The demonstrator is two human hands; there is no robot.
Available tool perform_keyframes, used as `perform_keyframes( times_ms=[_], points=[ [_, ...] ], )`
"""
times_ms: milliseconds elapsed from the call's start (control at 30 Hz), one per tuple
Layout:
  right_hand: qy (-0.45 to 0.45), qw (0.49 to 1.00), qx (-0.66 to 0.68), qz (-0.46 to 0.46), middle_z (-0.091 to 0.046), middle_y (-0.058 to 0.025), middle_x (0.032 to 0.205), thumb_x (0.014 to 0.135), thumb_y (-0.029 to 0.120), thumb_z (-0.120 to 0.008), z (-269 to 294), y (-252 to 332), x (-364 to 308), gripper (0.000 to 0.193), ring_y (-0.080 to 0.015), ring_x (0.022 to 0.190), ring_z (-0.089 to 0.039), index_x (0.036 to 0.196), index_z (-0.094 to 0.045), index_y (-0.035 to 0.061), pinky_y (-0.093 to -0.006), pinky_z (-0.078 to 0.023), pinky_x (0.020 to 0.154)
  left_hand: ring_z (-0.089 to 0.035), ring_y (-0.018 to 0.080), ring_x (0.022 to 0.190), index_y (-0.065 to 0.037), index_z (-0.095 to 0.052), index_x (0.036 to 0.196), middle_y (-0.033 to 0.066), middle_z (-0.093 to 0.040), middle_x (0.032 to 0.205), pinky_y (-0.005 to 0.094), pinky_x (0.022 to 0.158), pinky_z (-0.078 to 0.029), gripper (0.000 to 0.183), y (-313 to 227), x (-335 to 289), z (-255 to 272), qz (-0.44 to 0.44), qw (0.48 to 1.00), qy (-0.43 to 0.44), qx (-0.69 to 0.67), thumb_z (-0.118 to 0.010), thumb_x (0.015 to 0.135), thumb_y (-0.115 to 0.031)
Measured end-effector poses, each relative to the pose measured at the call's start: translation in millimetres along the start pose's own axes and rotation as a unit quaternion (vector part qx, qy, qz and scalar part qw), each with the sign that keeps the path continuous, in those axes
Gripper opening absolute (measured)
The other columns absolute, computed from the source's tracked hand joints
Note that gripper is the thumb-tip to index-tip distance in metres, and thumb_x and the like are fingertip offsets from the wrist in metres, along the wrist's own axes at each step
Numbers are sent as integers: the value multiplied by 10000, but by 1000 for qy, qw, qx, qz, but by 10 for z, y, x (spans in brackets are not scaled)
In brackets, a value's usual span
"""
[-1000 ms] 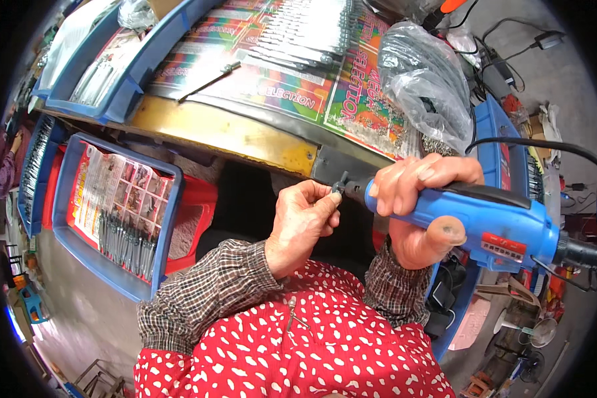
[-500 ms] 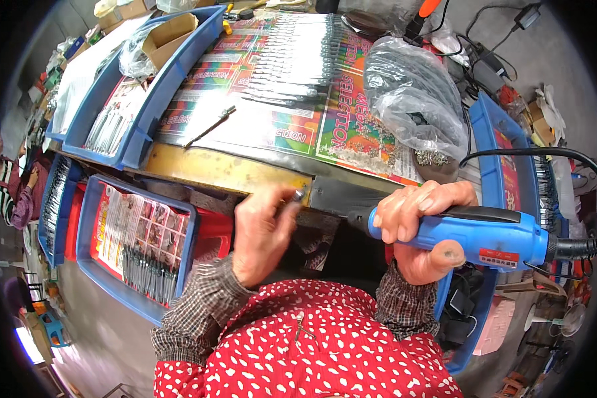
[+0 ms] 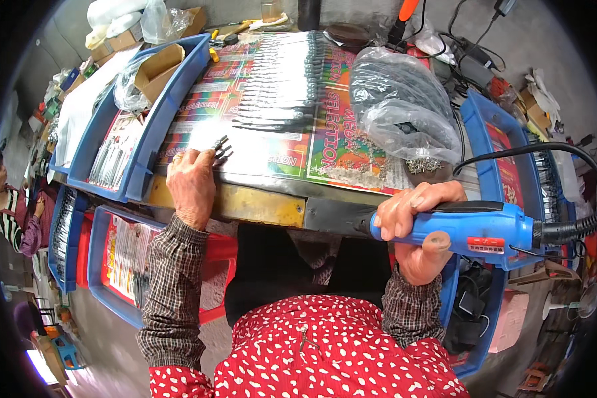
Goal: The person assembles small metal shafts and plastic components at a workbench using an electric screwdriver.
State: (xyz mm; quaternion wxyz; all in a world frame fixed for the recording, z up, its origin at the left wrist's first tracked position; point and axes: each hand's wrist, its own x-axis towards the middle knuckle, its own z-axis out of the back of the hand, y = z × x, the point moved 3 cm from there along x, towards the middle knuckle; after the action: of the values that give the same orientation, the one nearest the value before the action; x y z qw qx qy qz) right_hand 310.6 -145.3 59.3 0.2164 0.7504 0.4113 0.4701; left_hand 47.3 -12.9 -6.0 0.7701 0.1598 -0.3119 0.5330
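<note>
My right hand (image 3: 421, 225) is wrapped round a blue electric screwdriver (image 3: 474, 230), whose black nose points left along the table's front edge. A thick black cable leaves its right end. My left hand (image 3: 192, 182) is on the table's near left part, fingers curled down over slim metal rods. Dark rod tips (image 3: 223, 150) stick out past the fingers; the rest is hidden under the hand. Farther back lies a tidy row of similar metal rods (image 3: 278, 83) on a colourful printed sheet (image 3: 259, 152).
A clear plastic bag of dark parts (image 3: 404, 99) sits at the right, beside scattered small screws (image 3: 361, 156). Blue trays (image 3: 136, 156) stand left, others right (image 3: 474, 126) and below. A cable (image 3: 537, 149) arches at the right. Another person (image 3: 30, 205) is at far left.
My left hand has moved from before the screwdriver's nose, left and forward onto the table, to where a single rod lay. My right hand keeps its hold on the screwdriver. The view has shifted slightly.
</note>
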Motion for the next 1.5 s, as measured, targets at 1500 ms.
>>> perform_keyframes(
  times_ms=[1500],
  points=[
    [-20, 994, -65, 81, -487, -81, 676, 737, 229, -697, 339, 28, 120, 425, -183, 592, -507, 962, -401, 23, -337, -454, 571, -544, 273, 839, -55, -520, 882, 103, -566, 833, 414, 835, -353, 142, -921, 752, -553, -192, 977, -14, -95, -545, 743, -68]
  ],
)
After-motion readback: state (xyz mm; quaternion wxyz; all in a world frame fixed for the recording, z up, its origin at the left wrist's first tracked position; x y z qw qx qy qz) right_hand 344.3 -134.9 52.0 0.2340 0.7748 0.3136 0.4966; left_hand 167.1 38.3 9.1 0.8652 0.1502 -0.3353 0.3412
